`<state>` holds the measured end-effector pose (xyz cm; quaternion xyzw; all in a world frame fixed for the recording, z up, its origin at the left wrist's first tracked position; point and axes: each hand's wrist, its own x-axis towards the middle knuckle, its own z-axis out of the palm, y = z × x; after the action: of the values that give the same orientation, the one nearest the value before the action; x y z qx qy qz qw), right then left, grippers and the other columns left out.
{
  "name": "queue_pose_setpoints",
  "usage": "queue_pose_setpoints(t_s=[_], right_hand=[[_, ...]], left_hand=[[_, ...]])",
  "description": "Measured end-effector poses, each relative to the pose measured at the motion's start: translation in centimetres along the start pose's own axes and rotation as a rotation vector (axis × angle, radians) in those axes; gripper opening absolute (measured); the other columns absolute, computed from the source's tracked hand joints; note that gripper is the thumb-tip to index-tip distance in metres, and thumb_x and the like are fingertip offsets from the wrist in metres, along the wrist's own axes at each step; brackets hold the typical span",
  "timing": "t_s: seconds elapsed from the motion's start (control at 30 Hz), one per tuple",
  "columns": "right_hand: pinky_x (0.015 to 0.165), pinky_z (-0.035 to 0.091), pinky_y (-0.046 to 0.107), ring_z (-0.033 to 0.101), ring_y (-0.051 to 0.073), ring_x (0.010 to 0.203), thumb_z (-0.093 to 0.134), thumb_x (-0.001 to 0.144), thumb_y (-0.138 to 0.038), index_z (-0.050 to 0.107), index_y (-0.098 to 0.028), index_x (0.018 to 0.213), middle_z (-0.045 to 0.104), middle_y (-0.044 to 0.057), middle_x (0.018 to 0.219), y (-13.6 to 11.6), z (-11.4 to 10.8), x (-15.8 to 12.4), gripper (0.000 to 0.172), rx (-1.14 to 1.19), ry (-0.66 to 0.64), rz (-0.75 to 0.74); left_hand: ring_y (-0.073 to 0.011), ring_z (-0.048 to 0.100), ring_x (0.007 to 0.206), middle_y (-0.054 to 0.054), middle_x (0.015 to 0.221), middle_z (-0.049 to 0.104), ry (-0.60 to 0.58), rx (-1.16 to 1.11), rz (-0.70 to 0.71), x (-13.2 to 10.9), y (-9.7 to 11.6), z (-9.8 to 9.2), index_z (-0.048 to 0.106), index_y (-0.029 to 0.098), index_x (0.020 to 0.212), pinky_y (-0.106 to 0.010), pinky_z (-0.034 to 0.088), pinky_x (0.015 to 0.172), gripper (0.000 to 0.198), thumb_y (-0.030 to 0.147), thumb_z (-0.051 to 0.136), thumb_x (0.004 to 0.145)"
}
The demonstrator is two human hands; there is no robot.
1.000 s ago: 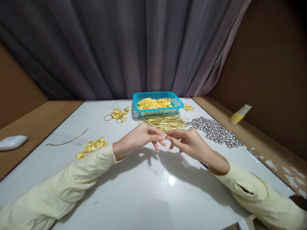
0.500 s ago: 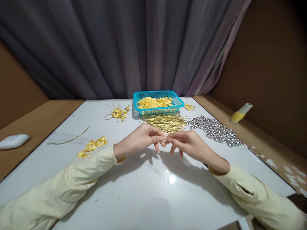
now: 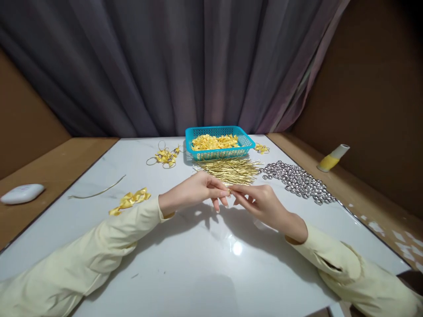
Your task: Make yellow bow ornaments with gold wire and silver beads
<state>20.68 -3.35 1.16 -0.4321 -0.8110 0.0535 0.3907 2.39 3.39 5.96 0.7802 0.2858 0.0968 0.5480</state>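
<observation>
My left hand [image 3: 206,187] and my right hand [image 3: 259,200] meet fingertip to fingertip over the middle of the table. Both are closed in a pinch on something small between them; only a hint of yellow-gold shows, and the fingers cover the rest. Just beyond the hands lies a pile of gold wire ties [image 3: 231,171]. Silver beads [image 3: 297,181] are spread out to the right of it. Left of my left wrist, a few folded yellow ribbon pieces [image 3: 132,200] lie in a row.
A blue basket [image 3: 220,153] of yellow ribbon pieces stands at the back. Yellow ribbon flowers with wire loops [image 3: 166,156] lie left of it, another [image 3: 261,149] right. A single wire [image 3: 99,192] and a white device [image 3: 22,193] are at left, a yellow-and-white bottle [image 3: 333,158] at right.
My right hand's fingers have drawn in closer together, and that hand has shifted slightly left against my left fingertips. The left hand keeps its pinch. The whole view has shifted a little.
</observation>
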Motion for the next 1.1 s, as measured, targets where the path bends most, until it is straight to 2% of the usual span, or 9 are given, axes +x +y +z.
queue_pose_setpoints(t_s=[0.17, 0.4, 0.57, 0.8, 1.0, 1.1], right_hand=[[0.051, 0.044, 0.022, 0.060, 0.012, 0.057, 0.041, 0.088, -0.013, 0.059, -0.013, 0.099, 0.068, 0.006, 0.075, 0.82, 0.47, -0.51, 0.021, -0.065, -0.005, -0.158], [0.056, 0.048, 0.024, 0.062, 0.013, 0.068, 0.039, 0.088, -0.010, 0.048, -0.014, 0.112, 0.067, 0.007, 0.084, 0.87, 0.32, -0.73, 0.026, -0.026, -0.051, -0.192], [0.059, 0.047, 0.023, 0.062, 0.011, 0.070, 0.036, 0.084, -0.002, 0.048, -0.016, 0.110, 0.065, 0.004, 0.082, 0.84, 0.27, -0.91, 0.031, -0.002, -0.114, -0.199], [0.056, 0.044, 0.022, 0.061, 0.011, 0.066, 0.034, 0.084, -0.004, 0.050, -0.017, 0.100, 0.065, 0.003, 0.075, 0.70, 0.17, -1.02, 0.026, -0.050, -0.132, -0.247], [0.055, 0.044, 0.021, 0.061, 0.011, 0.064, 0.035, 0.084, -0.006, 0.047, -0.017, 0.098, 0.065, 0.003, 0.076, 0.52, 0.24, -1.03, 0.022, 0.008, -0.165, -0.157], [0.055, 0.044, 0.022, 0.061, 0.011, 0.065, 0.038, 0.084, -0.007, 0.047, -0.017, 0.094, 0.064, 0.004, 0.079, 0.42, 0.25, -0.99, 0.017, 0.050, -0.163, -0.098]], left_hand=[[-0.0102, 0.061, 0.057, -0.005, 0.078, 0.070, -0.096, -0.049, -0.001, 0.15, -0.43, -0.79, 0.069, 0.013, 0.078, -0.026, 0.047, 0.068, 0.015, 0.021, 0.057, 0.080], [-0.0102, 0.061, 0.057, -0.004, 0.076, 0.070, -0.171, -0.088, -0.010, 0.04, -0.46, -1.03, 0.069, 0.014, 0.074, -0.028, 0.045, 0.073, 0.014, 0.021, 0.057, 0.078], [-0.0091, 0.060, 0.055, -0.001, 0.072, 0.070, -0.183, -0.069, -0.060, -0.04, -0.21, -1.03, 0.069, 0.015, 0.071, -0.027, 0.042, 0.077, 0.014, 0.020, 0.058, 0.077], [-0.0092, 0.060, 0.057, 0.000, 0.070, 0.070, -0.227, -0.076, -0.099, -0.14, -0.46, -1.07, 0.070, 0.017, 0.071, -0.031, 0.039, 0.084, 0.014, 0.023, 0.059, 0.076], [-0.0096, 0.058, 0.053, -0.002, 0.068, 0.069, -0.265, -0.141, -0.132, -0.11, -0.42, -0.91, 0.068, 0.015, 0.070, -0.027, 0.044, 0.067, 0.012, 0.024, 0.061, 0.074], [-0.0093, 0.058, 0.052, -0.002, 0.069, 0.069, -0.261, -0.140, -0.133, -0.05, -0.61, -0.92, 0.069, 0.015, 0.073, -0.026, 0.044, 0.065, 0.012, 0.024, 0.061, 0.074]])
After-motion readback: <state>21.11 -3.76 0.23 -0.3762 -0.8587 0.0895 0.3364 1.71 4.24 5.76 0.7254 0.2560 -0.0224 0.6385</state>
